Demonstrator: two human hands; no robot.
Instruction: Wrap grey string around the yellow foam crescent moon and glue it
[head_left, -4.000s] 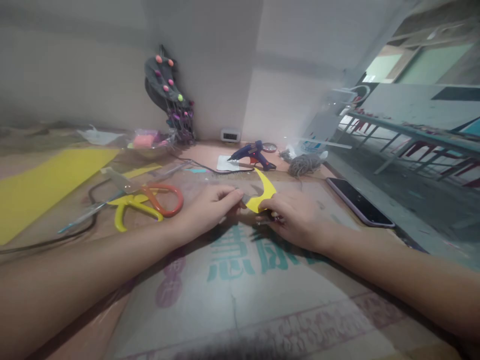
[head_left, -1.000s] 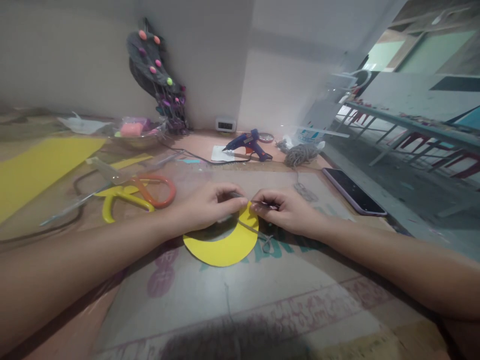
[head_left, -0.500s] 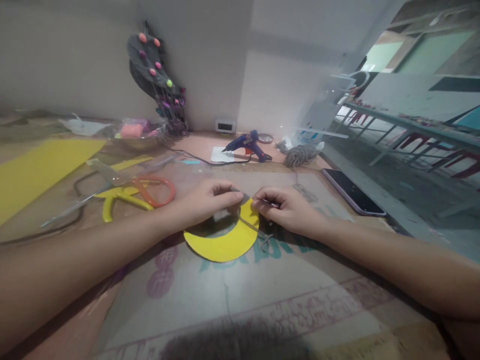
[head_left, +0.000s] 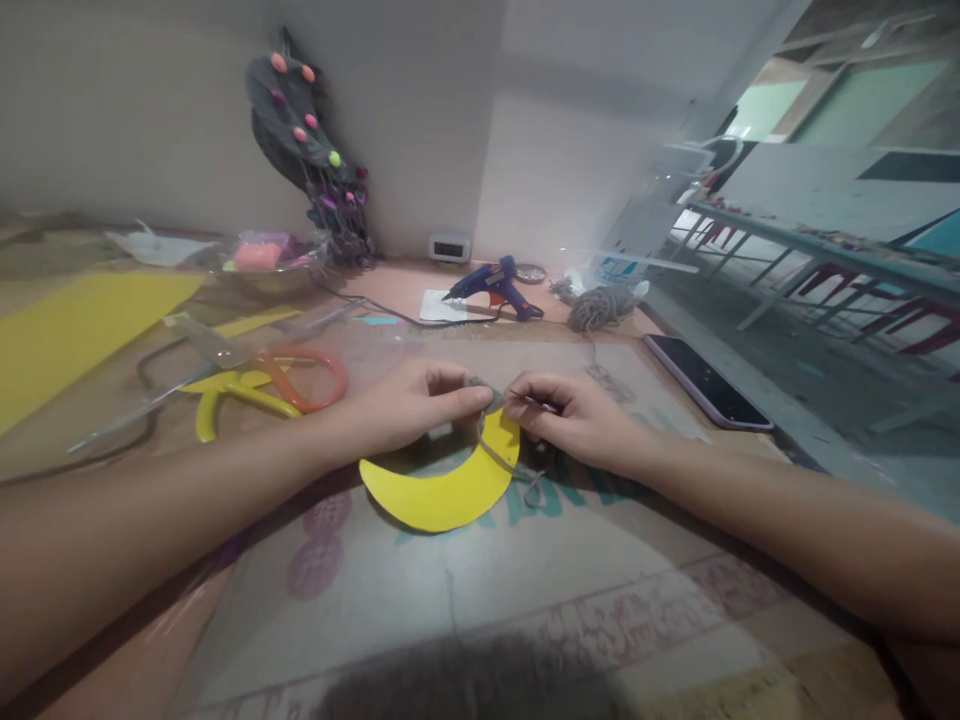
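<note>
A yellow paper crescent [head_left: 439, 502] hangs at the middle, its upper right tip between my hands and covered by grey yarn [head_left: 496, 458]. My left hand [head_left: 409, 405] pinches that tip between thumb and fingers. Just right of it, my right hand [head_left: 577, 420] is closed in a pinch on the yarn, with its fingertips against the crescent's edge. One strand crosses the yellow face and trails in a small loop below my right hand. The exact grip inside the right fingers is partly hidden.
Left of my hands lie orange-and-yellow-handled scissors [head_left: 304, 378] and a yellow sheet [head_left: 82, 335]. Farther back are a blue glue gun [head_left: 491, 285], a small clock [head_left: 450, 247] and a grey yarn ball [head_left: 600, 307]. A phone [head_left: 705, 380] rests at the right edge. A decorated grey crescent [head_left: 289, 115] leans on the wall.
The crescent has tilted, its left end swinging slightly left and down. Grey yarn now covers its upper tip between my fingertips. Both hands stay nearly in place.
</note>
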